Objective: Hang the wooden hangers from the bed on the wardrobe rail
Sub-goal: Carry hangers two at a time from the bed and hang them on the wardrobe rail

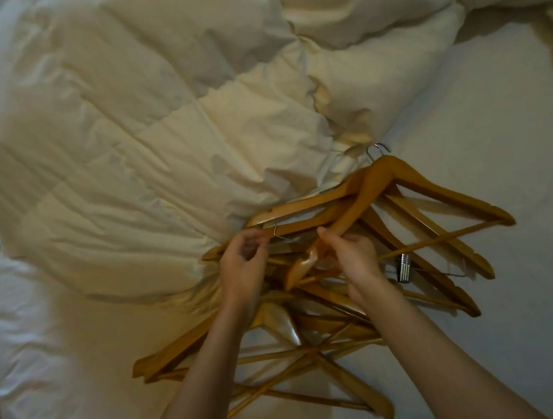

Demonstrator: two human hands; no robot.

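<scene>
Down on the bed, near my edge of it, the wooden hangers (316, 325) lie in one tangled heap. None is hung as far as I can judge, and no wardrobe rail is in view, so nearly the whole job is ahead of me.

My right hand (353, 259) has fingers and thumb curled round one arm of the top hanger (399, 178), whose metal hook (377, 149) points away toward the duvet. My left hand (242, 268) is curled at a thin wire hook (274, 230) poking out of the heap; the blur keeps me from saying whether it pinches that wire or only touches it.

The hangers are honey-coloured wood with a varnished sheen, each a shallow angled shoulder with a straight crossbar beneath. Their arms cross every which way — I expect hooks and bars to snag on one another as I pull. A ribbed silver clip (404, 267) rides one bar just beside my right hand. Under them lies a smooth white sheet (498, 115), and the puffy, quilted cream duvet (122, 140) is rumpled against the far side of the heap.
</scene>
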